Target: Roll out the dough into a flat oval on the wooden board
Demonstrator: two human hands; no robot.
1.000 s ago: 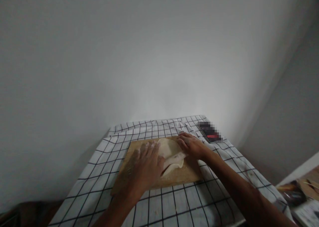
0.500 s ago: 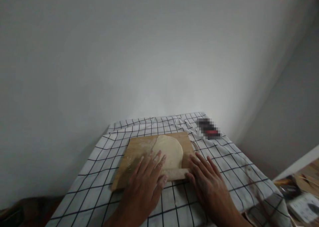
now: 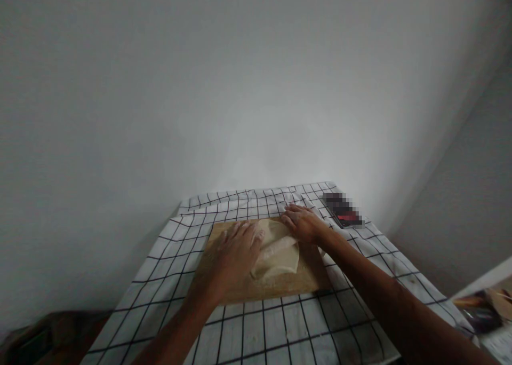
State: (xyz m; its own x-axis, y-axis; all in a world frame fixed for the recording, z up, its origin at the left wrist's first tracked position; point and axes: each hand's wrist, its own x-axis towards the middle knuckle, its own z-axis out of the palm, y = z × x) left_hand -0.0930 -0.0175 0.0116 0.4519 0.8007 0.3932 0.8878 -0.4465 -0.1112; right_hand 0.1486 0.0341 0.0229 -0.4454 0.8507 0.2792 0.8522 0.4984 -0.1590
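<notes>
A pale sheet of dough [image 3: 282,266] lies on a wooden board [image 3: 276,291], with a floured rolling pin [image 3: 278,247] slanting across it. My left hand [image 3: 238,250] rests over the pin's left end, its fingers stretched out flat and dusted with flour. Over the right end, farther from me, lies my right hand [image 3: 302,223], fingers extended and not wrapped around the pin. Both palms hide the pin's ends. The dough's near edge looks rumpled below the pin.
Beneath the board a white cloth with dark grid lines [image 3: 256,333] covers the table. A dark flat object, partly pixelated [image 3: 342,210], lies at the back right. Behind stands a grey wall [image 3: 240,87]. Various items [image 3: 484,317] sit lower at the right.
Both hands have moved forward with the rolling pin, the right one farther, so the pin now slants over the dough's middle. The dough's near part is now exposed and looks rumpled.
</notes>
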